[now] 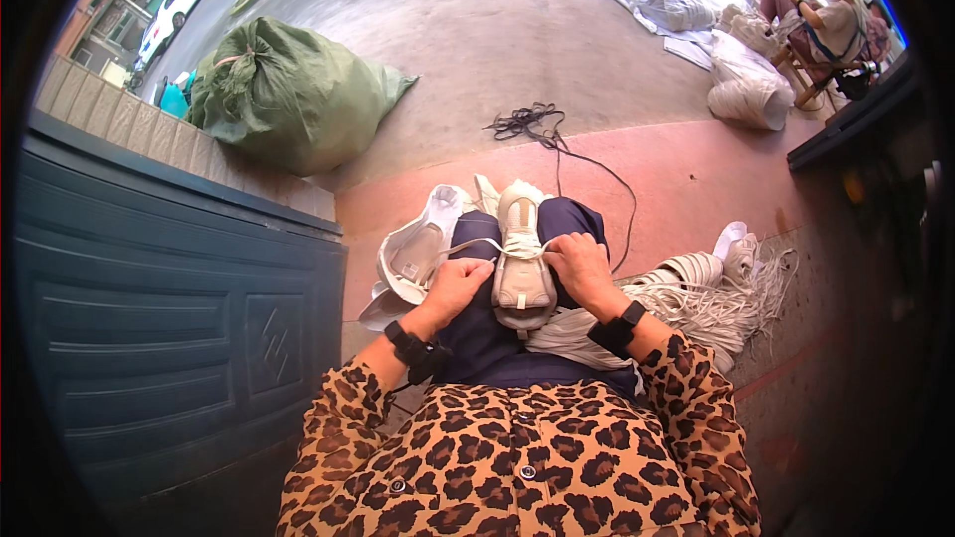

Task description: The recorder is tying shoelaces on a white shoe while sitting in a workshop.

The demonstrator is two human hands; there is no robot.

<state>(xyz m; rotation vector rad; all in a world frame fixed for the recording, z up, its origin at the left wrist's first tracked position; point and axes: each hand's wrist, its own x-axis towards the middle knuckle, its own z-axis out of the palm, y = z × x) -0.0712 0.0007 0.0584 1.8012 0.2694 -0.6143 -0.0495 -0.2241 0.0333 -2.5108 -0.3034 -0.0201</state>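
Observation:
A beige sneaker (523,283) is held between my knees, its toe end pointing away from me. A pale shoelace (487,242) crosses over its upper and runs out to both sides. On the left of the sneaker my left hand (462,286) is closed, the fingers pinched at the lace. My right hand (583,267), also closed, grips the lace close to the sneaker's right side. What lies inside the fingers is mostly hidden. Beside my left knee stands another white-and-beige sneaker (410,251), with more pale shoe parts around it.
A bundle of pale laces (686,308) lies by my right leg. Black cord (537,123) is tangled on the floor ahead. A stuffed green sack (284,94) stands far left, past a dark blue door (179,328). Far right, a seated person (831,25) is near white sacks (751,89).

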